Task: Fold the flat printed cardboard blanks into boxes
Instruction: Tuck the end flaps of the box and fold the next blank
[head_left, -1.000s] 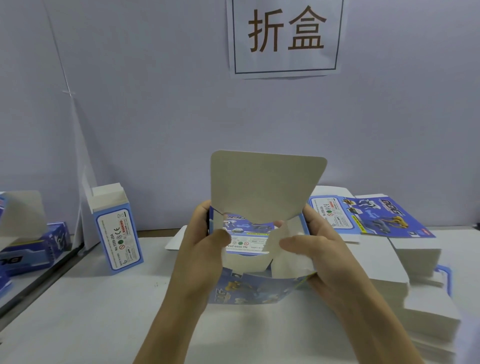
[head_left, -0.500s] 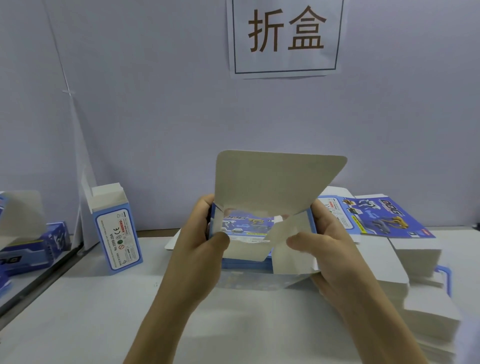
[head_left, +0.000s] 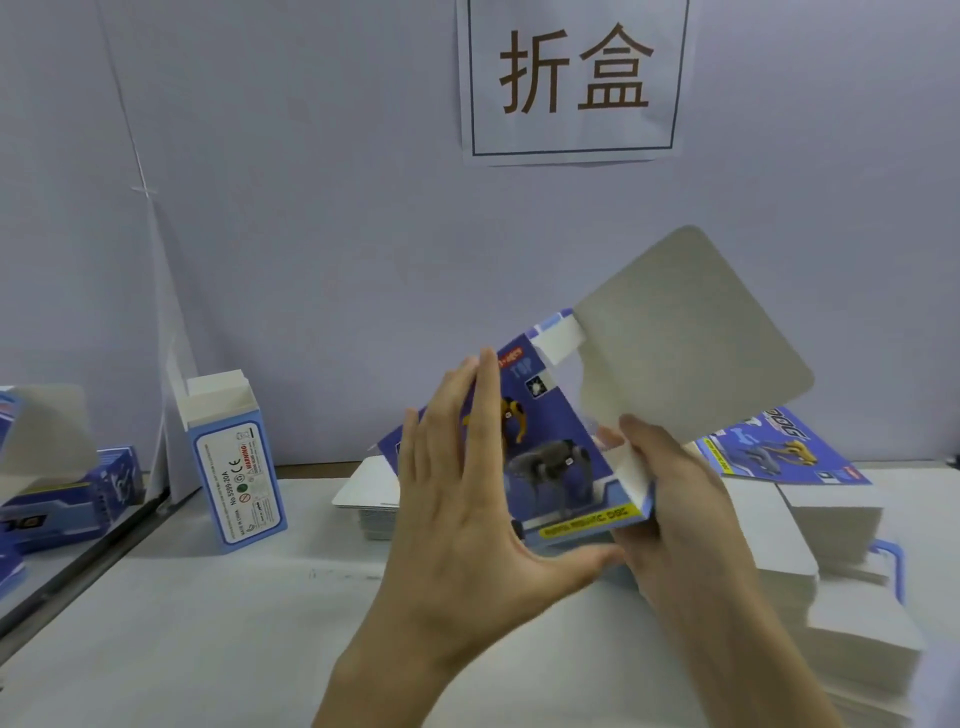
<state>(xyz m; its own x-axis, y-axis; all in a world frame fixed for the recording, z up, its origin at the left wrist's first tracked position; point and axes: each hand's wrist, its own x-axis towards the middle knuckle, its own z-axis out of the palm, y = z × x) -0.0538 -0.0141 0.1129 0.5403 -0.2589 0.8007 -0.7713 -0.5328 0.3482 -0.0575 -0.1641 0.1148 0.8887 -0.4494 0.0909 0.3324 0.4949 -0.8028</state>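
- Above the white table (head_left: 208, 649), in the middle of the view, a half-formed box (head_left: 550, 457) was held in the air, tilted, with its upper end leaning to the right.
- Its printed face was blue-purple and showed a yellow robot dog and a grey one, the word "TOP" near the upper edge, and a yellow strip of text along the lower edge.
- A large flap (head_left: 691, 338) with rounded corners stood open at the upper right end — its inner side was plain grey-white cardboard.
- The left hand (head_left: 467, 519) lay flat against the printed face, fingers straight and close together, the thumb stretched out under the lower edge of the box.
- The right hand (head_left: 670, 499) gripped the lower right corner of the box, with the thumb on a small white flap there.
- To the right, a stack of flat blanks (head_left: 831, 545) lay on the table, mostly white side up, and one printed blank (head_left: 779, 457) lay on top at the back.
- At the left a finished box (head_left: 234, 462) stood upright near the wall with its top flap open; more boxes (head_left: 67, 493) lay at the left edge.
- A paper sign (head_left: 571, 78) with two characters hung on the wall.
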